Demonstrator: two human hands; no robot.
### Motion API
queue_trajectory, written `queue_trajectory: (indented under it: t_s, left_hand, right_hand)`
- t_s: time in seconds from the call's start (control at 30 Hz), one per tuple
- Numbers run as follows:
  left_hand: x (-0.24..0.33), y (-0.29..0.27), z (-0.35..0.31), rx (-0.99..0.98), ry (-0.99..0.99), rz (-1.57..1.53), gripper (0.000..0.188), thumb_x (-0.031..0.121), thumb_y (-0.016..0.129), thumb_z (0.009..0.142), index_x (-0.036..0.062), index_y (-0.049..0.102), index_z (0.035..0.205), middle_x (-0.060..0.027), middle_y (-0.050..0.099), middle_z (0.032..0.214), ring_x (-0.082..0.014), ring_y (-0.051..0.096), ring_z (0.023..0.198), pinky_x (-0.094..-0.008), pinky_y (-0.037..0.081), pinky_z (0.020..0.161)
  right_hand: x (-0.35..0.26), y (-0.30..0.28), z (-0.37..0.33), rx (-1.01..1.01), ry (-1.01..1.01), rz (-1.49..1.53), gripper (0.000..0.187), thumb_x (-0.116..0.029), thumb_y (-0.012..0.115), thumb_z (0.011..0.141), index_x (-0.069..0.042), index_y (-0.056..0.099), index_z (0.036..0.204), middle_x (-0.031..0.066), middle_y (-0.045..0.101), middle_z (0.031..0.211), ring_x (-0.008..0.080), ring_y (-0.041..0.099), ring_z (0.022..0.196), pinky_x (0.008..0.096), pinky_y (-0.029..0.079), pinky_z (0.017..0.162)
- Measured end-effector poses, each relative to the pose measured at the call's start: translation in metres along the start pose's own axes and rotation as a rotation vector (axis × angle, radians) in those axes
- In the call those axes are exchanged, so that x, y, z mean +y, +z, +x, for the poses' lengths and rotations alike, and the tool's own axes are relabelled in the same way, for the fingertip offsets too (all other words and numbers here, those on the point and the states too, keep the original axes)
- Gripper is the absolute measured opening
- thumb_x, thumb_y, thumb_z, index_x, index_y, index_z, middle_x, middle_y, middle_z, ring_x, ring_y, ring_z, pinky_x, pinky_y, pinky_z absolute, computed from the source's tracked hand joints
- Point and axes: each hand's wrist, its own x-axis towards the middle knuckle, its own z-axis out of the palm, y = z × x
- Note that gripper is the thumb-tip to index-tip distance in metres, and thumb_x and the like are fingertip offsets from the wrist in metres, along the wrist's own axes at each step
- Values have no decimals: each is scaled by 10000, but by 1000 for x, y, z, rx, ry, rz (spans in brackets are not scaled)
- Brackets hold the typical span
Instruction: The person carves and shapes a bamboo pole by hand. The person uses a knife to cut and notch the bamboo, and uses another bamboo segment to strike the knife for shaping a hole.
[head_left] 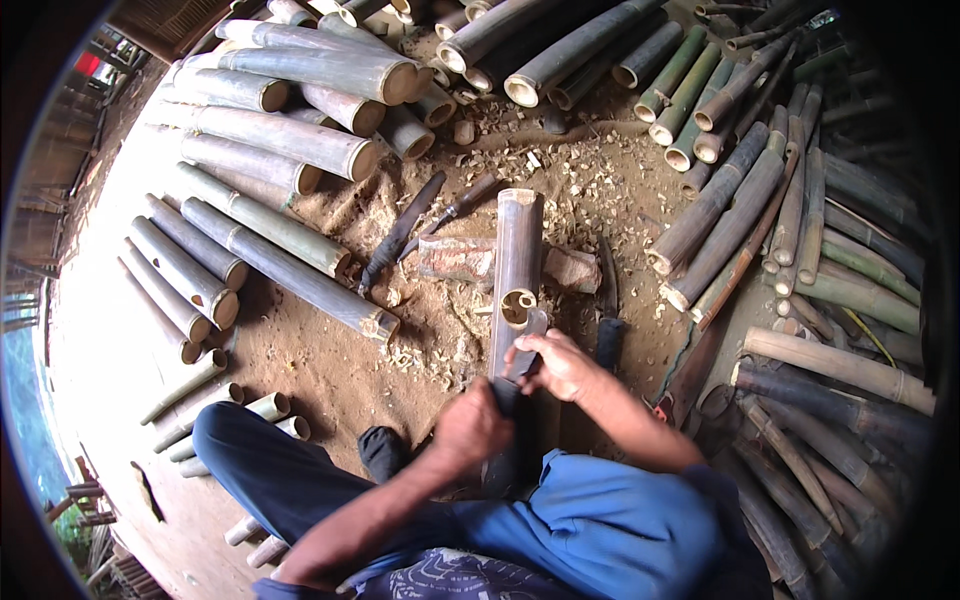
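A bamboo section (519,240) rests across a short wooden block (455,257), pointing away from me, with a carved opening in its upper side. Over its near end, just this side of the opening, lies a knife (534,325) with a dark handle. My left hand (470,428) is closed around the handle. The fingers of my right hand (562,368) close on the knife's blade, their tips partly hidden. The near end of the bamboo disappears behind my hands and between my legs.
Two dark-handled blades (408,225) (455,210) lie left of the bamboo, and another knife (608,335) lies to its right. Wood shavings (590,185) litter the dirt floor. Stacked bamboo pieces (300,135) surround me; more poles (840,365) lie at right. A dark bundle (381,453) sits by my left knee.
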Motion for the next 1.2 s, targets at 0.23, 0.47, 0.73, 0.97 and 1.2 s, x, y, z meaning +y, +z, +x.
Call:
queue_trajectory:
  t_s: [0.23,0.47,0.73,0.97,1.2]
  left_hand:
    - [33,-189,61,-297,345,635,168,118,717,709,8,740,834,-174,751,833,-351,751,825,-451,598,726]
    - [-41,-101,51,-494,125,-15,480,254,930,646,-11,719,986,-187,751,878,-283,746,850,-421,590,775]
    - [-3,32,6,65,6,-256,503,229,807,771,-125,613,1070,-267,707,823,-469,716,791,-492,597,717]
    - [30,-171,52,-297,331,604,145,91,680,769,-2,703,877,-163,756,882,-341,763,822,-445,605,751]
    - [-31,-69,32,-301,-4,21,427,248,859,688,-19,718,990,-227,750,894,-337,756,839,-426,612,782]
  right_hand:
    - [47,60,26,-298,-224,888,303,-225,528,1098,36,663,1172,133,752,1058,257,742,931,423,638,883]
    - [15,35,12,-7,-5,395,212,-186,603,1017,9,684,1016,165,738,902,321,742,740,472,660,707]
    - [-9,1,0,64,34,-148,263,-264,606,985,-22,708,997,138,728,846,198,693,657,371,593,516]
    - [43,51,19,-230,-195,765,311,-217,509,1085,22,690,1169,159,758,1038,275,753,931,463,635,866]
    - [11,22,10,-12,9,182,272,-252,598,989,0,701,998,166,746,914,282,737,698,443,636,634]
